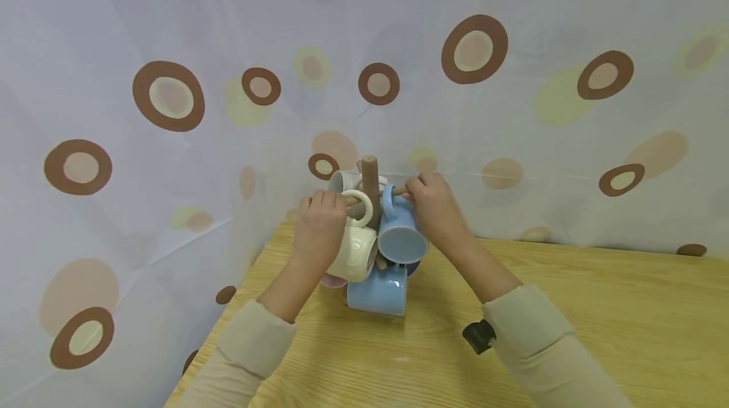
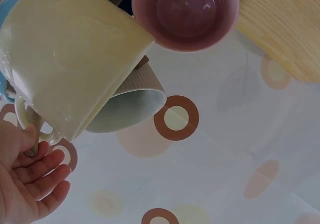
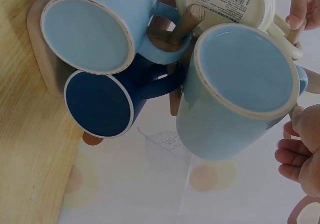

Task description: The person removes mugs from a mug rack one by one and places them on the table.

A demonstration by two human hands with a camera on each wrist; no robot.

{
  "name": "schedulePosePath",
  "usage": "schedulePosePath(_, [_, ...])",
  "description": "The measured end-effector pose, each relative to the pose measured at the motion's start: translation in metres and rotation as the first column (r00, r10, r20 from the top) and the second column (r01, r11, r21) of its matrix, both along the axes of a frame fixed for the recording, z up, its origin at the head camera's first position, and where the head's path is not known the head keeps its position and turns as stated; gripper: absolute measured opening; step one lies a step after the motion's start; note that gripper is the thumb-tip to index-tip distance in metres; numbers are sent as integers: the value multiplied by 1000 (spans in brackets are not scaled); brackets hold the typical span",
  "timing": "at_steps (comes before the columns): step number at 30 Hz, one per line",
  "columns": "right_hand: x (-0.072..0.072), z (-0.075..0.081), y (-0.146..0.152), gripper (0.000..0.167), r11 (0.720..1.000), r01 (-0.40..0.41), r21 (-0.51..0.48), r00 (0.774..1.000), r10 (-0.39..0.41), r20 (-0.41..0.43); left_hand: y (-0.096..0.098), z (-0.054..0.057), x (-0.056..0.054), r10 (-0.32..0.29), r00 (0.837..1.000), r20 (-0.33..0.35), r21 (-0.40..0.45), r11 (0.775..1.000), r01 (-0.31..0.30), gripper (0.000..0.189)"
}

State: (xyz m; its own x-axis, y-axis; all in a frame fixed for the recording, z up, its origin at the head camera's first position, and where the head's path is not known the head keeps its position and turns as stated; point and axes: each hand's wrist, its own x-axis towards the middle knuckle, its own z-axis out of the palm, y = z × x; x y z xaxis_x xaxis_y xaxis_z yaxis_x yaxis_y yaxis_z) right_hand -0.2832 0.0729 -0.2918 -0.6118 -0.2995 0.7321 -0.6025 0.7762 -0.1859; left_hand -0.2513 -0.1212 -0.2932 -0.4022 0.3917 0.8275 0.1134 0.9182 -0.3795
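Observation:
A wooden mug tree [image 1: 370,183] loaded with mugs stands near the back corner of the table. My left hand [image 1: 320,224] pinches the tip of a wooden peg [image 2: 34,129] between thumb and index finger, its other fingers loosely bent. From that peg a cream mug [image 1: 354,253] hangs by its handle. On the opposite side, my right hand [image 1: 437,210] grips the end of another peg [image 1: 401,191], which carries a light blue mug [image 1: 403,234]. Below hang a second light blue mug [image 1: 373,294], a dark blue mug [image 3: 100,104] and a pink mug [image 2: 185,14].
A ribbed grey mug [image 2: 135,97] hangs beside the cream one, and a white mug [image 1: 343,181] sits behind the post. The tree's base [image 3: 42,39] rests on the wood-grain table [image 1: 569,307]. Patterned sheeting [image 1: 398,28] rises behind and to the left.

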Motion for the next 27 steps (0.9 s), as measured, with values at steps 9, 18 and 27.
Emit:
schedulePosePath(9, [7, -1, 1, 10, 999, 32, 41, 999, -31, -31, 0, -3, -10, 6, 999, 53, 17, 1000, -7, 18])
schedulePosePath(18, [12, -3, -4, 15, 992, 99, 73, 983, -86, -162, -5, -1, -20, -33, 990, 136, 41, 999, 28, 17])
schedulePosePath(27, [21, -4, -9, 14, 973, 198, 117, 961, -169, -220, -6, 0, -27, -93, 986, 137, 69, 994, 84, 20])
